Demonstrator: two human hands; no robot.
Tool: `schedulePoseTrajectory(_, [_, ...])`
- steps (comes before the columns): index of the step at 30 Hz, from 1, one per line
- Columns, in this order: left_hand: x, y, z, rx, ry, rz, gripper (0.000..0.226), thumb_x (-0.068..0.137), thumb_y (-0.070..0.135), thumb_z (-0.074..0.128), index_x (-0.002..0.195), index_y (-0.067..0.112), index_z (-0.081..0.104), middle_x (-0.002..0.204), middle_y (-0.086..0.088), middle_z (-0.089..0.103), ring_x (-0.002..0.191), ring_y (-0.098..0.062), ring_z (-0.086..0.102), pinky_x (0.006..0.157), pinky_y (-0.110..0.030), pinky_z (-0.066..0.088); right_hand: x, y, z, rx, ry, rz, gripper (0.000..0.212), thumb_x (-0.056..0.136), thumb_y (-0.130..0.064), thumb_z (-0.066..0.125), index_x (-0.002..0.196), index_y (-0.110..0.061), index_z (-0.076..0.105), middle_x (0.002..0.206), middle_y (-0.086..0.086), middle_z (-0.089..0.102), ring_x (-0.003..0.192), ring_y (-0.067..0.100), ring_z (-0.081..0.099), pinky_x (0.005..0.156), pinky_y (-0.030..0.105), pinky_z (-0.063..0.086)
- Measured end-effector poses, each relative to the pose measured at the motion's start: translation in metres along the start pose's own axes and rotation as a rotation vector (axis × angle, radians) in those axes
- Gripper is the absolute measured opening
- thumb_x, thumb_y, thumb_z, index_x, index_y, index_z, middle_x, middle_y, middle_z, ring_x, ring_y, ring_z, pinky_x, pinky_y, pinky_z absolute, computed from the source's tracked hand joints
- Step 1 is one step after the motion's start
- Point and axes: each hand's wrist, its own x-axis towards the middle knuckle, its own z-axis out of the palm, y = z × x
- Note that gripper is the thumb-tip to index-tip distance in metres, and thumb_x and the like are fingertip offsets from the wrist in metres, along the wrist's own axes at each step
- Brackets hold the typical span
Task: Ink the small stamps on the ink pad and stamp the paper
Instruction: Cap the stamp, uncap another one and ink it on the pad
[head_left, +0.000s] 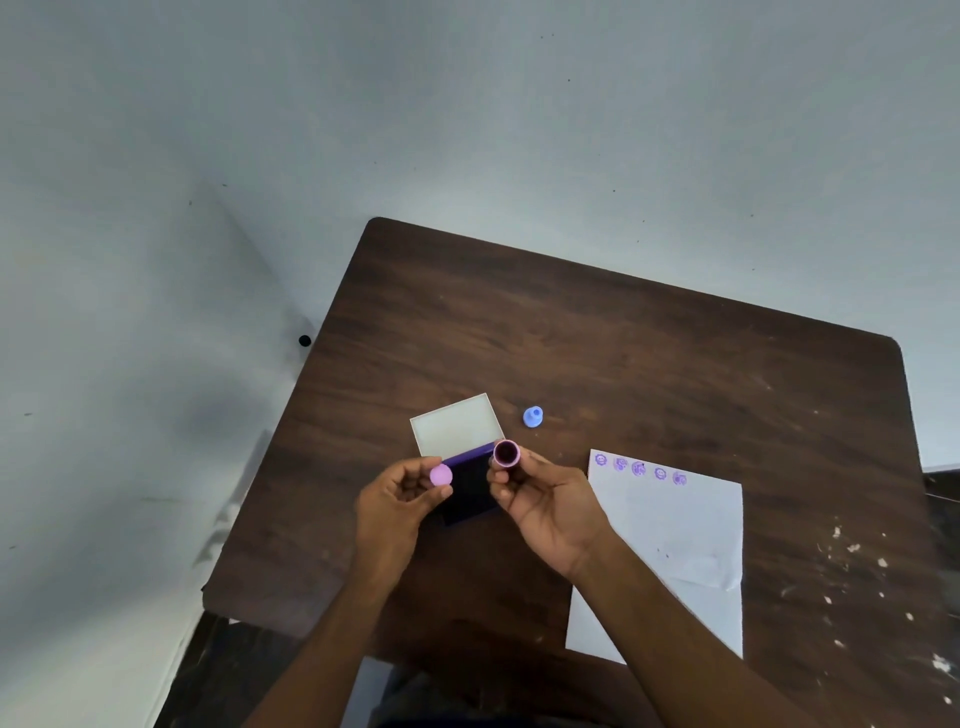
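Note:
Above the open purple ink pad (470, 493), my right hand (545, 506) grips a small pink stamp (505, 453) with its dark inked face turned up toward me. My left hand (397, 501) pinches the stamp's round pink cap (441, 475) between thumb and fingers. The pad's clear lid (456, 423) lies folded back beyond it. A blue stamp (533, 417) stands on the table behind the pad. The white paper (670, 545) lies to the right, with a row of several purple prints (640, 468) along its far edge.
All of this sits on a dark wooden table (623, 353) set against pale walls. White flecks (852, 551) mark the table's right side. A black knob (304, 341) shows on the wall at the left.

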Motion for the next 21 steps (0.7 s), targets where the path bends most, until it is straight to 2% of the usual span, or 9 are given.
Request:
schedulePoseTrajectory(4, [-0.004, -0.016, -0.011, 0.094, 0.019, -0.027, 0.034, 0.076, 0.008, 0.081, 0.1, 0.031, 0.073, 0.093, 0.012, 0.076, 0.088, -0.008, 0.072, 0.083, -0.027, 0.059, -0.001, 0.005, 0.008, -0.016, -0.008, 0.027, 0.03, 0.081, -0.006, 0.06, 0.107, 0.006, 0.069, 0.09, 0.02, 0.065, 0.072, 0.023, 0.06, 0.069, 0.032, 0.055])
schedulePoseTrajectory(7, [-0.007, -0.026, -0.018, 0.278, 0.06, -0.025, 0.03, 0.08, 0.016, 0.079, 0.106, 0.028, 0.073, 0.098, 0.011, 0.074, 0.091, -0.006, 0.068, 0.088, -0.031, 0.056, -0.002, 0.006, 0.012, -0.024, -0.012, 0.041, 0.028, 0.079, -0.007, 0.06, 0.102, 0.004, 0.072, 0.089, 0.019, 0.066, 0.072, 0.022, 0.06, 0.067, 0.031, 0.055])
schedulePoseTrajectory(9, [-0.008, -0.029, -0.02, 0.392, 0.087, 0.063, 0.029, 0.077, 0.017, 0.08, 0.105, 0.025, 0.074, 0.098, 0.011, 0.071, 0.093, -0.005, 0.063, 0.087, -0.031, 0.054, -0.004, 0.007, 0.012, -0.021, -0.011, 0.048, 0.028, 0.08, -0.007, 0.06, 0.103, 0.004, 0.072, 0.09, 0.019, 0.066, 0.073, 0.022, 0.06, 0.067, 0.031, 0.055])
schedulePoseTrajectory(12, [-0.005, -0.032, -0.02, 0.541, 0.106, 0.193, 0.027, 0.075, 0.018, 0.083, 0.1, 0.02, 0.076, 0.101, 0.005, 0.068, 0.099, -0.012, 0.053, 0.085, -0.028, 0.043, -0.005, 0.006, 0.011, -0.02, -0.011, 0.047, 0.029, 0.081, -0.007, 0.059, 0.105, 0.004, 0.071, 0.091, 0.02, 0.066, 0.074, 0.022, 0.06, 0.068, 0.031, 0.054])
schedulePoseTrajectory(15, [-0.004, -0.033, -0.019, 0.571, 0.106, 0.143, 0.029, 0.076, 0.017, 0.082, 0.104, 0.017, 0.075, 0.106, -0.002, 0.064, 0.104, -0.018, 0.05, 0.084, -0.026, 0.039, -0.005, 0.005, 0.009, -0.011, -0.006, 0.041, 0.03, 0.081, -0.006, 0.06, 0.107, 0.005, 0.07, 0.092, 0.02, 0.066, 0.076, 0.023, 0.062, 0.07, 0.031, 0.055])
schedulePoseTrajectory(18, [-0.006, -0.025, -0.016, 0.562, 0.086, 0.139, 0.036, 0.076, 0.02, 0.082, 0.11, 0.021, 0.072, 0.111, 0.001, 0.06, 0.109, -0.019, 0.049, 0.087, -0.026, 0.037, -0.004, 0.005, 0.007, 0.001, -0.014, 0.035, 0.03, 0.082, -0.005, 0.059, 0.109, 0.005, 0.069, 0.094, 0.021, 0.067, 0.08, 0.024, 0.062, 0.07, 0.031, 0.054])
schedulePoseTrajectory(21, [-0.012, 0.004, -0.006, 0.401, 0.096, 0.216, 0.03, 0.079, 0.028, 0.078, 0.107, 0.03, 0.069, 0.106, 0.012, 0.062, 0.103, -0.009, 0.057, 0.087, -0.031, 0.05, -0.002, 0.005, 0.004, 0.008, -0.023, 0.033, 0.032, 0.083, -0.005, 0.058, 0.111, 0.005, 0.068, 0.096, 0.021, 0.067, 0.082, 0.025, 0.061, 0.07, 0.032, 0.054])
